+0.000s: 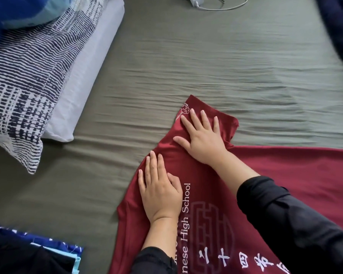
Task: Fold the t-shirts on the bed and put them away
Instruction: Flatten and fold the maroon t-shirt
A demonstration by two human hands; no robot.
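Head view looked down on a dark red t-shirt (285, 175) spread over the grey-green bed (186, 66), lower right of centre. Showed white print: "High School" running along its length, a round lattice emblem, Chinese characters near the bottom edge. Carried a small white cloud motif on the sleeve (204, 117), which pointed up toward the far side of the bed. Lay mostly smooth, with a few soft creases near the shoulder. Left hand (160, 192) pressed flat on the shirt's left edge, fingers straight and close together, grasping nothing. Right hand (204, 139) rested flat on the sleeve, fingers spread, likewise released. Wore black sleeves on both arms. Patterned pillow (28, 86) sat at upper left, white charger (196, 1) with cord at the top edge, blue cloth (38, 244) at lower left, all apart from the shirt.
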